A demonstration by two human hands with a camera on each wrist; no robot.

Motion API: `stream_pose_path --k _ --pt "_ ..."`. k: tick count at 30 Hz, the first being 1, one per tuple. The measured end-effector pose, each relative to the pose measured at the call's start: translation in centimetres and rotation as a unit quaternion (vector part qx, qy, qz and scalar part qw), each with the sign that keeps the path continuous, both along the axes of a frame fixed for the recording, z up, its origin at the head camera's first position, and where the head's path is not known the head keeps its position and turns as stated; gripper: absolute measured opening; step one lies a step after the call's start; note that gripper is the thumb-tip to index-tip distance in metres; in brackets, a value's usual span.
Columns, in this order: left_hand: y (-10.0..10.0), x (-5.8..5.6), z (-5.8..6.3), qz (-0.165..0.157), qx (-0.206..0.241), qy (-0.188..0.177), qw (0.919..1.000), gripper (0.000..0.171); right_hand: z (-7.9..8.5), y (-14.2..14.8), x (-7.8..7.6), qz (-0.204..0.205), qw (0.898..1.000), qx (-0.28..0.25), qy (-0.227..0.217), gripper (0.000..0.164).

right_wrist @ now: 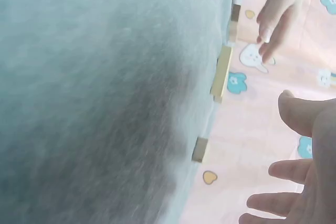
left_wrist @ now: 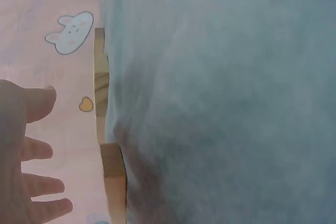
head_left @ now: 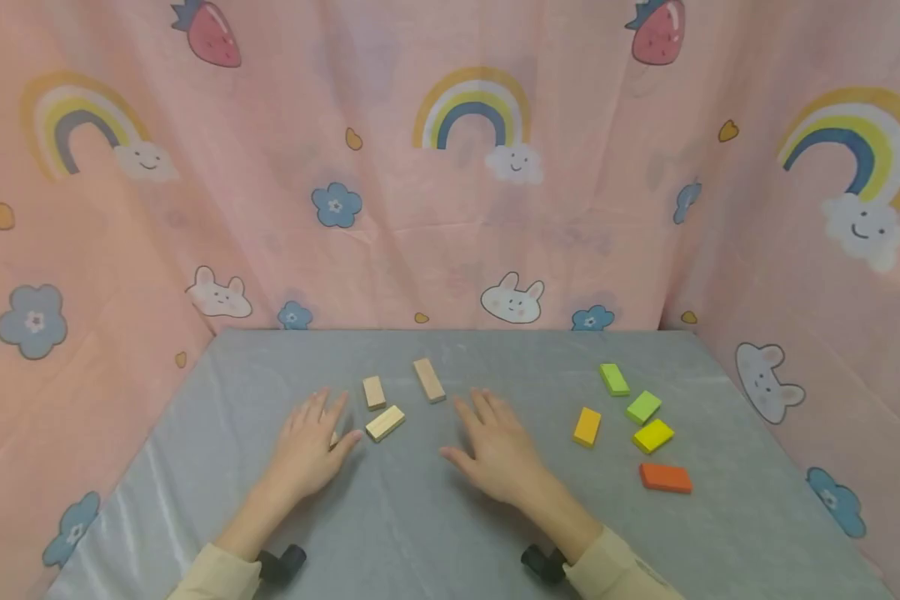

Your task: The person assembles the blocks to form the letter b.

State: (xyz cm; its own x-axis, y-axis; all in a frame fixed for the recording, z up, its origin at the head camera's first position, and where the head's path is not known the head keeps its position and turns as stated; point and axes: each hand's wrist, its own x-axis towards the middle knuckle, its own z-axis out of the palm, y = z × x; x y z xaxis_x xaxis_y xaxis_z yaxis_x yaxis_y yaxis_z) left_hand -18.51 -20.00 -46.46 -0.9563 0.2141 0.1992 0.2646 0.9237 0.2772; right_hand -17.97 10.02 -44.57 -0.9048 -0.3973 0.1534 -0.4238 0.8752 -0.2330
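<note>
My left hand (head_left: 309,446) hovers over the left part of the table, fingers spread and nothing held. A plain wooden block peeks out between its thumb and index finger, mostly hidden. Just right of it lie a short wooden block (head_left: 374,392) and a paler wooden block (head_left: 386,423) set at a slant. Farther back, a longer wooden block (head_left: 429,380) lies beyond the fingertips of my right hand (head_left: 498,450). That hand is also spread and holds nothing. In the left wrist view, a wooden block (left_wrist: 114,177) shows nearest the left fingers.
On the right lie two green blocks (head_left: 614,379), a yellow block (head_left: 652,436), an orange-yellow block (head_left: 587,427) and a red-orange block (head_left: 666,477). A grey cloth covers the table (head_left: 412,517). Pink printed curtains (head_left: 435,233) stand at the back and both sides.
</note>
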Motion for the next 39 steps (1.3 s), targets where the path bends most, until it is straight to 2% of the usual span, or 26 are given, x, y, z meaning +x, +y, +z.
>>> stream_pose_path --k 8,16,22,33,39 --pt "-1.2 -0.8 -0.2 0.010 0.039 0.010 0.9992 0.063 0.2 -2.0 -0.7 0.015 0.999 -0.027 -0.010 0.075" --pt "-2.9 -1.6 -0.9 0.032 0.068 -0.014 0.9971 0.070 0.4 -3.5 -1.6 0.044 0.997 -0.057 -0.012 0.072" --pt "-3.6 -1.6 -1.1 0.038 0.093 -0.036 0.9942 0.076 0.0 -4.4 -2.2 0.049 0.997 -0.062 -0.023 0.070" --pt "-3.6 -2.0 -1.4 0.041 0.089 -0.056 0.9936 0.076 -0.7 -6.6 -3.4 0.062 0.994 -0.076 -0.048 0.066" --pt "-3.5 -1.9 -1.1 0.037 0.084 -0.054 0.9943 0.074 -0.6 -8.1 -3.8 0.055 0.994 -0.065 -0.070 0.066"
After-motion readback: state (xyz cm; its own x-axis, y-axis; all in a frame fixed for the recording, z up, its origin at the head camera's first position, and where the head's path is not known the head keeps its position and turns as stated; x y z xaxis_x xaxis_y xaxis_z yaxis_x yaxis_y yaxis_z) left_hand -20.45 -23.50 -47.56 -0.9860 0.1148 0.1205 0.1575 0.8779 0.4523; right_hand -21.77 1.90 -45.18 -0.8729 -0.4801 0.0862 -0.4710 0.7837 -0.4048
